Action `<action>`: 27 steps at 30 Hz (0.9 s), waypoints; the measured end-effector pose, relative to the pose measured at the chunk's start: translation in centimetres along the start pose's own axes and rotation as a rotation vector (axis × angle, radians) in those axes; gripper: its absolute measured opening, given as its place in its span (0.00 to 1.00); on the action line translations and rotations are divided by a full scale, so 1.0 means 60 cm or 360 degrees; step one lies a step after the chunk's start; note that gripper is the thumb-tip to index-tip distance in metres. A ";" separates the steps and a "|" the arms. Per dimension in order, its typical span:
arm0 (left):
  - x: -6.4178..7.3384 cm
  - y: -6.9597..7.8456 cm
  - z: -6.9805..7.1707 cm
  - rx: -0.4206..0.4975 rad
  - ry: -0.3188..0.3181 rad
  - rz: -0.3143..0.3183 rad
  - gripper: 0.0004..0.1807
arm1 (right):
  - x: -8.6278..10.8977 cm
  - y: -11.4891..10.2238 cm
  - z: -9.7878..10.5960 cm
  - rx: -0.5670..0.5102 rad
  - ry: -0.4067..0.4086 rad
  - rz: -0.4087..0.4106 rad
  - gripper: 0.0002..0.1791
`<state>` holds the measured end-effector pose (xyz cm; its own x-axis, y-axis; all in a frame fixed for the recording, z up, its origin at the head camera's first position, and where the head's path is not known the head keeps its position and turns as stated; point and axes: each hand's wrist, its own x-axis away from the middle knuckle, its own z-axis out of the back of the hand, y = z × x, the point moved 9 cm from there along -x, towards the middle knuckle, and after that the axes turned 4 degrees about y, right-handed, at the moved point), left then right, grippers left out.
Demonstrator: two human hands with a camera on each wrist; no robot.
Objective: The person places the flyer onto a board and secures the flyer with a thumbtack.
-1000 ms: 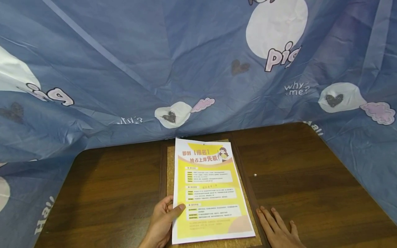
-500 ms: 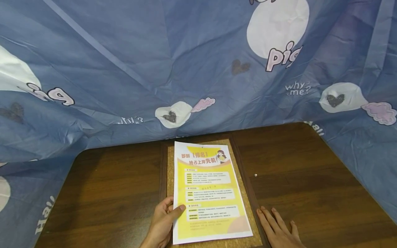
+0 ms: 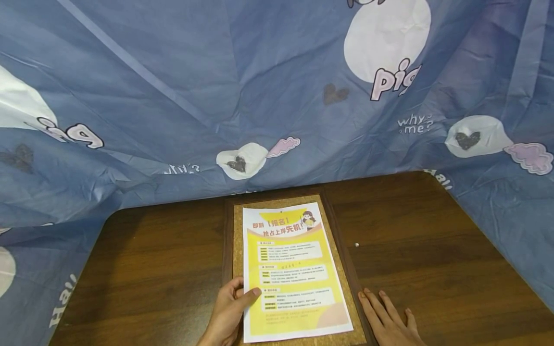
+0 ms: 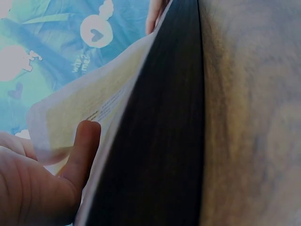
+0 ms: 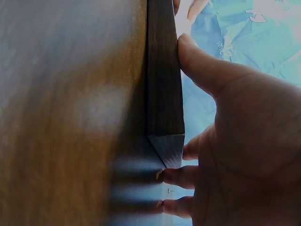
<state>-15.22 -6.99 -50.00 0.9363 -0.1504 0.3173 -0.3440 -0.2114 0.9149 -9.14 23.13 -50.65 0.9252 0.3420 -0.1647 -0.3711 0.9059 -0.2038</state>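
Observation:
A yellow and white printed sheet of paper (image 3: 298, 283) lies over a wood-framed corkboard (image 3: 238, 240), with bare cork around its edges. My left hand (image 3: 229, 307) pinches the sheet's lower left edge, thumb on top and the other fingers partly hidden behind it. In the left wrist view the paper (image 4: 89, 103) stands up off the dark frame (image 4: 174, 117) near the thumb. My right hand (image 3: 387, 319) rests beside the frame's lower right side, fingers extended on the table. The thumb of that hand (image 5: 249, 122) touches the frame's side in the right wrist view.
A small thumbtack (image 3: 357, 245) lies on the brown wooden table (image 3: 415, 230), right of the board. Behind the table hangs a blue printed cloth (image 3: 277, 96), which also drops along both sides.
The sheet has slid down toward me and sits a little flatter, with more cork showing above its top edge. My left hand has shifted slightly down with it; the right hand stays put.

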 end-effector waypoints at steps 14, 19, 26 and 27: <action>-0.001 -0.001 0.001 -0.0065 0.0030 0.0020 0.24 | -0.001 0.006 -0.006 -0.0035 -0.0097 -0.0064 0.65; 0.001 -0.003 0.001 -0.0120 0.0075 0.0047 0.25 | -0.001 0.004 -0.006 -0.0040 -0.0083 -0.0051 0.65; 0.005 0.000 -0.004 -0.0113 0.0098 0.0065 0.26 | -0.002 0.006 -0.005 -0.0029 -0.0090 -0.0076 0.65; 0.005 0.000 -0.005 -0.0110 0.0097 0.0062 0.26 | -0.001 0.006 -0.006 -0.0028 -0.0093 -0.0077 0.65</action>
<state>-14.94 -6.75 -49.85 0.9256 -0.0976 0.3656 -0.3764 -0.1388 0.9160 -9.37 23.35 -51.03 0.9449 0.3125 -0.0975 -0.3268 0.9174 -0.2272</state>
